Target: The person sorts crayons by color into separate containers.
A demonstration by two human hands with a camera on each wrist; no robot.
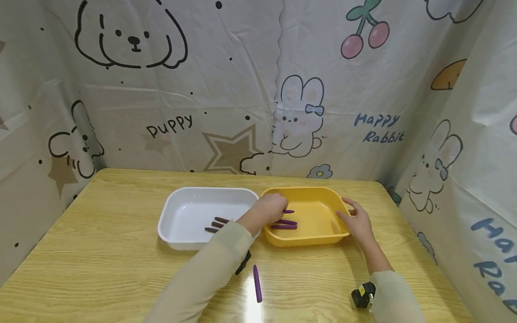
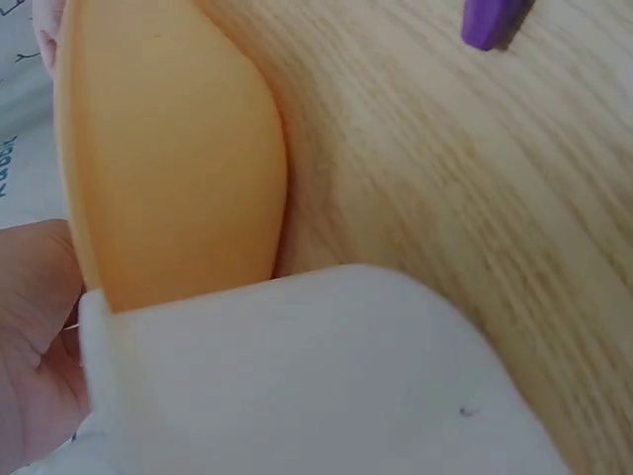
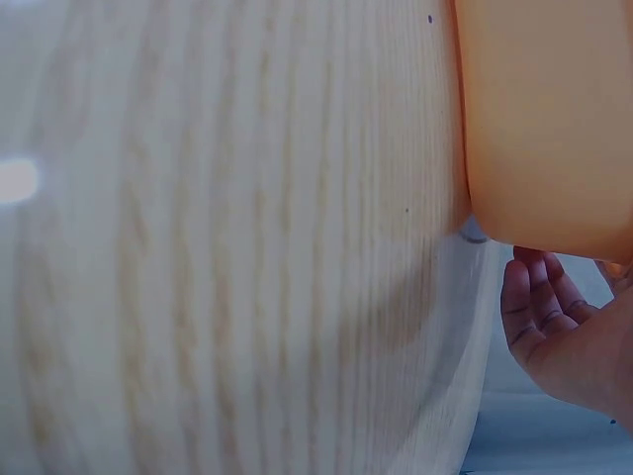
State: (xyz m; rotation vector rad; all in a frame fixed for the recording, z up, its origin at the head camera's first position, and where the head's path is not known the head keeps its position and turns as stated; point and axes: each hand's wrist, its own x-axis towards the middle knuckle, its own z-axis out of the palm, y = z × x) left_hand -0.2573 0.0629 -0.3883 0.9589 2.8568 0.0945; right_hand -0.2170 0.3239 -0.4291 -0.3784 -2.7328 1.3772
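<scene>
My left hand (image 1: 273, 207) reaches over the left end of the yellow tray (image 1: 319, 241), its fingers curled around a purple crayon (image 1: 289, 211) whose end sticks out on the right. Below it, more purple crayons (image 1: 284, 227) lie in the tray. My right hand (image 1: 357, 221) grips the tray's right rim, thumb on the inner side and fingers outside. The right wrist view shows those fingers (image 3: 542, 297) against the tray's outer wall. Most of the left fingers are hidden from the head view.
A white tray (image 1: 177, 245) stands left of the yellow one, with several dark brown crayons (image 1: 218, 224) in it, partly behind my left forearm. One purple crayon (image 1: 257, 283) lies on the wooden table (image 1: 101, 269) in front. Printed cloth (image 1: 226, 98) hangs behind and at the sides.
</scene>
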